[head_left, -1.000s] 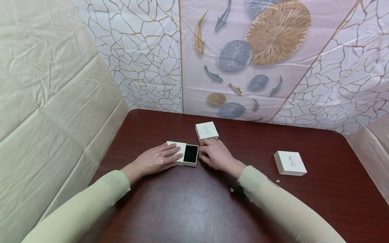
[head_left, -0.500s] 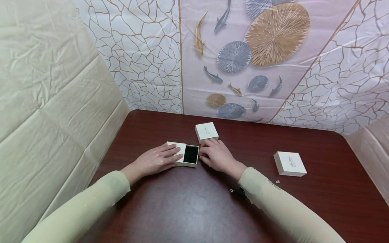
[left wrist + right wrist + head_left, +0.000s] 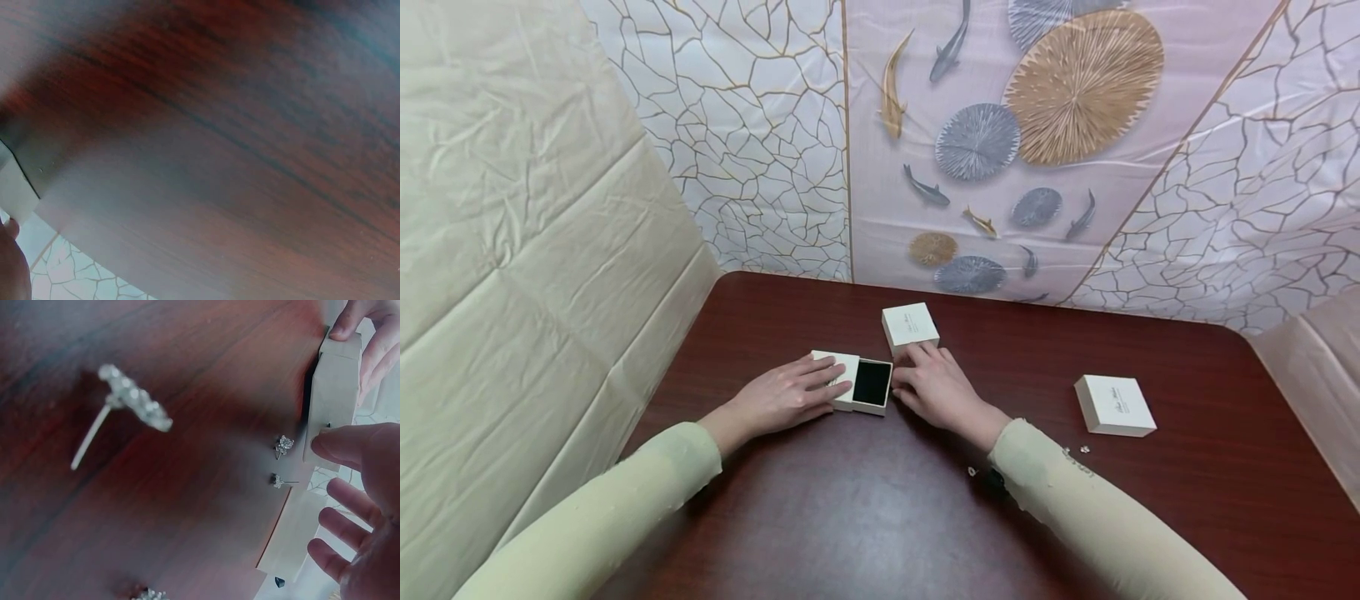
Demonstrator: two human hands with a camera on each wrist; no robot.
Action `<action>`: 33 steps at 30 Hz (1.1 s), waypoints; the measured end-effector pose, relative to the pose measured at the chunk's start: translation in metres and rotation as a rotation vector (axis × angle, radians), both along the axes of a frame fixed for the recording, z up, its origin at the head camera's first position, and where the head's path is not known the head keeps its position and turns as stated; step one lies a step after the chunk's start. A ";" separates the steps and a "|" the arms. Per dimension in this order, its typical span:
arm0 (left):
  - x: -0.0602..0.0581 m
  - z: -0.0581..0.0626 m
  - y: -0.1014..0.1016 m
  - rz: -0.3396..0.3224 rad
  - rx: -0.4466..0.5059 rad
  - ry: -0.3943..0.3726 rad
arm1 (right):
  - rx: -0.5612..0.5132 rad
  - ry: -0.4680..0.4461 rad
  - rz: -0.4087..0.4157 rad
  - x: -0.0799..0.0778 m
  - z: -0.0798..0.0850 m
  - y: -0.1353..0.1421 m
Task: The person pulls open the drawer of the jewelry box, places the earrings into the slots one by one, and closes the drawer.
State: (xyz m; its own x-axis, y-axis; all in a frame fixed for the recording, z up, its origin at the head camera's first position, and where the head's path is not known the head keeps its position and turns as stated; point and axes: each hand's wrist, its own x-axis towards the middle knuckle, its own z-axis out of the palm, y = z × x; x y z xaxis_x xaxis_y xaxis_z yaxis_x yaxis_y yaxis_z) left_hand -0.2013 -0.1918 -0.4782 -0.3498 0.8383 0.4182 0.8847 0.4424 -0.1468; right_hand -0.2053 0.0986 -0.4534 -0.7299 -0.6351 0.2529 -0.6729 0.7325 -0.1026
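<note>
On one worktop [image 3: 850,517] we count two hands, three boxes (a part-open box [image 3: 871,382], a second box [image 3: 910,323] behind it, a third box [image 3: 1116,405] well to the right) and four earrings [image 3: 134,399]. The left hand [image 3: 782,393] lies straight-fingered on the part-open box; the right hand [image 3: 936,386] thumbs its tray, but we cannot tell if it pinches.

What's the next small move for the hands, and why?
Probably ease the white, black-lined drawer slightly further out with the right hand: that hand is at the drawer's end, the left hand rests on the white rectangular sleeve, the drawer is only partway out, and silvery stone-set earrings lie on the reddish-brown table.
</note>
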 end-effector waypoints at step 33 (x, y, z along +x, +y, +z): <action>0.001 0.000 -0.001 -0.013 0.009 -0.005 | -0.023 0.040 0.054 -0.002 0.000 0.005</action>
